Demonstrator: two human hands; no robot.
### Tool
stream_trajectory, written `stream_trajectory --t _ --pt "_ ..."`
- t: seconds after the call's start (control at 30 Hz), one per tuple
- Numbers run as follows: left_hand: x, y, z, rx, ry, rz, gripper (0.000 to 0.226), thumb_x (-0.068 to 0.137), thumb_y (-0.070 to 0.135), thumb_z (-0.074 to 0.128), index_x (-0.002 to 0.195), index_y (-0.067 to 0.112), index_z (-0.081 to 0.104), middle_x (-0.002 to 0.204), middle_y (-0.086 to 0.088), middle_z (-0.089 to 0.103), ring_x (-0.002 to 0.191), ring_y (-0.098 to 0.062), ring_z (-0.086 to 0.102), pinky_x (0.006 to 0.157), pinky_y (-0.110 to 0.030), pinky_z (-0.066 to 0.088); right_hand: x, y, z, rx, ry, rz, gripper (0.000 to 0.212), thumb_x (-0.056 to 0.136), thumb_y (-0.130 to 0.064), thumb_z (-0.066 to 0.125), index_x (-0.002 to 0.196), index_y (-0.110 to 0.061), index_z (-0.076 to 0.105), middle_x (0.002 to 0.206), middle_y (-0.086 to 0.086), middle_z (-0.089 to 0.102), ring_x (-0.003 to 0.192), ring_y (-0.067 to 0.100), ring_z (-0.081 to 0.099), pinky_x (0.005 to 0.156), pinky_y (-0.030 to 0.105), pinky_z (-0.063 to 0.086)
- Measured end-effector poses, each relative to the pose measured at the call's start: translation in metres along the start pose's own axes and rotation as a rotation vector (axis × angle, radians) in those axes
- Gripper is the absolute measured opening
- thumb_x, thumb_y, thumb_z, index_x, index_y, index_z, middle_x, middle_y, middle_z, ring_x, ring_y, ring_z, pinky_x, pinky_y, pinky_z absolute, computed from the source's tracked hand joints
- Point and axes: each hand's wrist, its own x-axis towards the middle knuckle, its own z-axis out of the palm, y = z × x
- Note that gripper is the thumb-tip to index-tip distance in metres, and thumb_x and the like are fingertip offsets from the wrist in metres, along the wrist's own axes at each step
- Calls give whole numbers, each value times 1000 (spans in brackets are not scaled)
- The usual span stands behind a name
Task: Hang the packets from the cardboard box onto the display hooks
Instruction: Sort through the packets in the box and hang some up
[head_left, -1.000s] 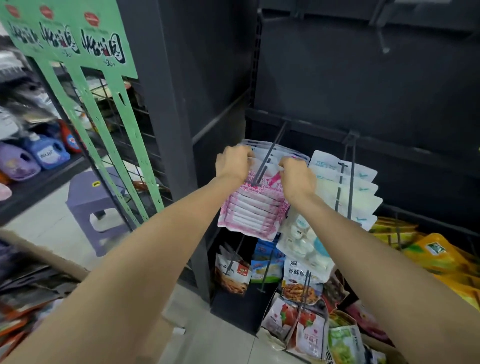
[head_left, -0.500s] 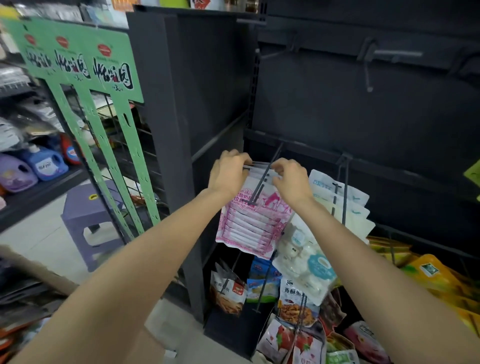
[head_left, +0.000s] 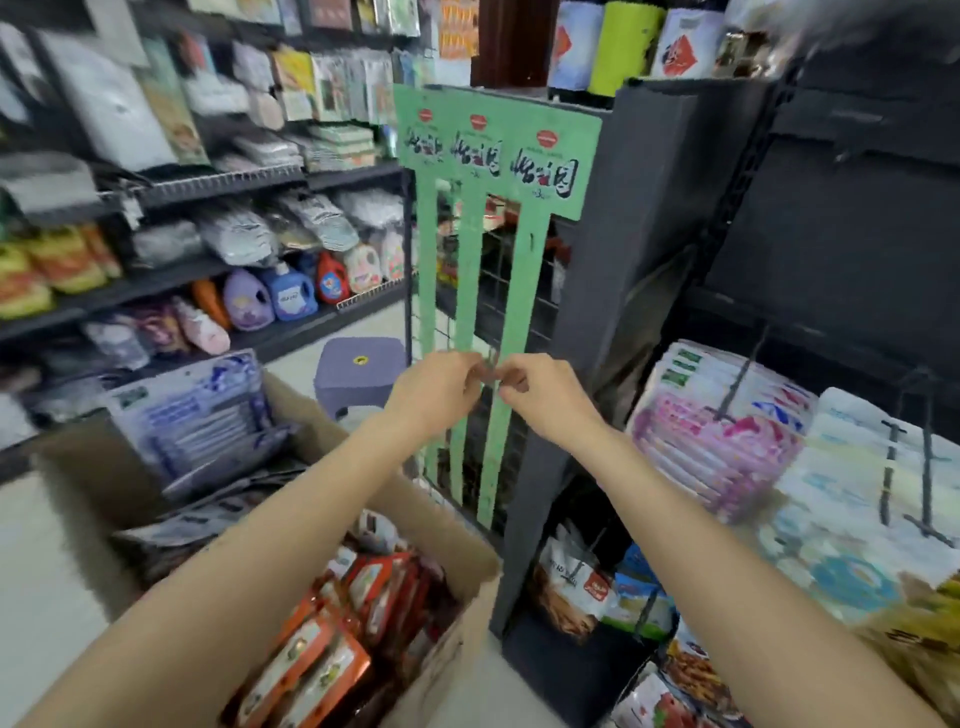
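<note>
My left hand (head_left: 436, 389) and my right hand (head_left: 545, 395) are raised side by side with their curled fingertips touching, and I see no packet in either. They hover in front of the green display strip (head_left: 498, 150), left of the pink packets (head_left: 711, 447), which hang on a dark hook (head_left: 743, 374). The cardboard box (head_left: 470, 553) stands open below my arms. It holds orange packets (head_left: 332, 639) and blue-and-white packets (head_left: 197, 415). The picture is blurred by motion.
White packets (head_left: 872, 467) hang on hooks right of the pink ones, with snack bags (head_left: 571, 592) lower down. A purple stool (head_left: 358, 369) stands behind the box. Shelves with detergent bottles (head_left: 288, 293) line the left.
Both hands have let go of the pink packets on the hook and drawn back to the left. My view has swung left and down, so the box now shows.
</note>
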Motion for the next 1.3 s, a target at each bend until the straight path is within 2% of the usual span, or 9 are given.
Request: stream_trajectory --t 0.13,0.3,0.43,0.53,0.67,0.77,0.87,1.07,1.3 --pt "-47 -90 -19 32 -26 -164 19 93 15 48 107 12 61 108 -10 64 98 -30 60 68 -36 48 16 -61 75 -12 -154 -57 25 91 -8 52 112 -9 65 105 10 67 98 25 62 86 40 51" --pt "-100 -199 -29 132 -48 -347 35 89 20 55 123 10 51 122 -13 54 113 -32 49 85 -43 47 34 -117 168 -33 -233 -139 34 88 -5 53 122 -10 57 118 14 61 111 29 56 90 38 46" --pt "-126 -261 -34 155 -205 -417 64 87 36 63 138 9 36 139 -11 40 124 -31 43 92 -42 44 58 -141 235 -131 -338 -168 63 88 -14 60 145 -15 32 151 9 29 141 27 22 112 37 28" --pt "-131 -293 -29 138 -363 -418 69 87 41 64 140 7 34 140 -12 40 124 -30 44 95 -42 45 72 -149 271 -184 -436 -123 74 91 -15 59 151 -21 16 159 5 6 146 24 6 117 39 17" --pt "-132 -315 -21 55 -416 -400 46 94 28 55 134 6 47 127 -15 56 113 -30 54 89 -38 45 94 -152 297 -389 -418 -131 64 94 -20 54 150 -20 23 155 7 24 142 26 22 116 40 20" --pt "-137 -319 -20 41 -359 -378 24 96 7 46 114 0 61 107 -24 63 98 -37 59 85 -41 45 103 -153 304 -426 -344 -110 40 98 -21 48 138 -24 48 141 7 44 130 28 39 111 39 25" --pt "-147 -326 -16 95 -264 -379 15 89 -6 42 83 4 51 85 -26 59 81 -40 60 69 -46 49 101 -154 306 -365 -260 -100 27 99 -21 47 117 -25 66 121 8 56 113 28 51 92 38 39" --pt "-149 -320 -42 115 129 -349 17 98 12 41 98 13 58 91 -6 66 81 -30 61 59 -35 44 92 -170 279 30 -50 -46 19 93 -22 58 92 -14 75 93 3 71 89 22 62 79 37 50" --pt "-124 -274 -94 57 318 -256 19 98 13 41 102 13 59 104 -8 64 95 -32 57 73 -44 48 69 -183 202 224 98 -128 17 91 -20 61 76 -19 70 74 -2 64 69 13 54 59 26 36"
